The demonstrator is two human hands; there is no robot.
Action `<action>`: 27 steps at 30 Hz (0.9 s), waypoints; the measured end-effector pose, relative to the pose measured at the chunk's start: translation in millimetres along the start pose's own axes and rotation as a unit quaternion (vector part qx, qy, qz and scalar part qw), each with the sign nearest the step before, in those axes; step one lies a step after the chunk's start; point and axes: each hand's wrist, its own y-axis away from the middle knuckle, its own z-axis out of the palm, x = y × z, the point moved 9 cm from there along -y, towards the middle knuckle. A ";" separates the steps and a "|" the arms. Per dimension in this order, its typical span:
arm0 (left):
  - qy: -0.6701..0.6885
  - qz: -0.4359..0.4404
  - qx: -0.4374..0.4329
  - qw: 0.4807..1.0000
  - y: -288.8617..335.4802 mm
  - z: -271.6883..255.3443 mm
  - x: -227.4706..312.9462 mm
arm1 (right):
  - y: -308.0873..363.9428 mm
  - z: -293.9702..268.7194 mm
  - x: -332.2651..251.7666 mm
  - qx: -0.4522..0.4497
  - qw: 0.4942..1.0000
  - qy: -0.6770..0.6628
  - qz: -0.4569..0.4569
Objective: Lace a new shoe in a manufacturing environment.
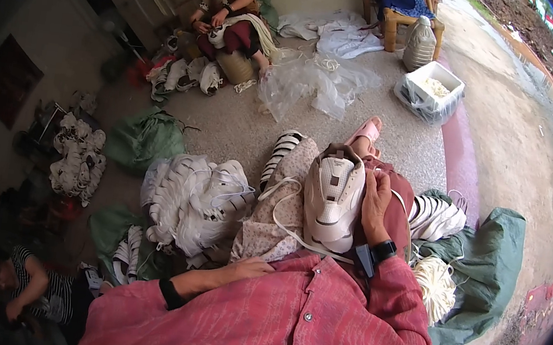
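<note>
On my lap stands a white shoe upper (pixel 332 204) with a brown collar and punched eyelet holes, toe toward me. My right hand (pixel 377 201) is closed on its right edge, thumb and fingers pinched near the eyelets. A long white shoelace (pixel 281 223) loops off the upper's left side and runs around below the toe. My left hand (pixel 251 270) rests low by my shirt front, left of the upper; its fingers are mostly hidden. Left of my knees lies a heap of white shoe uppers (pixel 199 201), and a nested stack of uppers (pixel 282 154) is beside my leg.
At right, a bundle of cream laces (pixel 434 288) lies on a green sack (pixel 493 267) near more stacked uppers (pixel 435 218). Ahead are clear plastic sheets (pixel 312 86), a white box (pixel 430 91) and a seated person (pixel 230 20). Another person (pixel 31 287) sits lower left.
</note>
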 end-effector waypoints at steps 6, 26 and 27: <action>-0.084 -0.045 -0.055 0.994 -8.7 19.7 -30.4 | 0.6 -1.4 -0.1 -0.007 0.999 0.048 -0.010; -0.106 -0.062 -0.086 0.989 3.6 16.7 -8.1 | 0.0 -4.2 6.0 -0.006 0.999 0.047 0.001; -0.161 -0.063 -0.054 0.983 2.9 13.7 -9.0 | 0.7 -4.0 1.5 -0.007 0.998 0.054 -0.023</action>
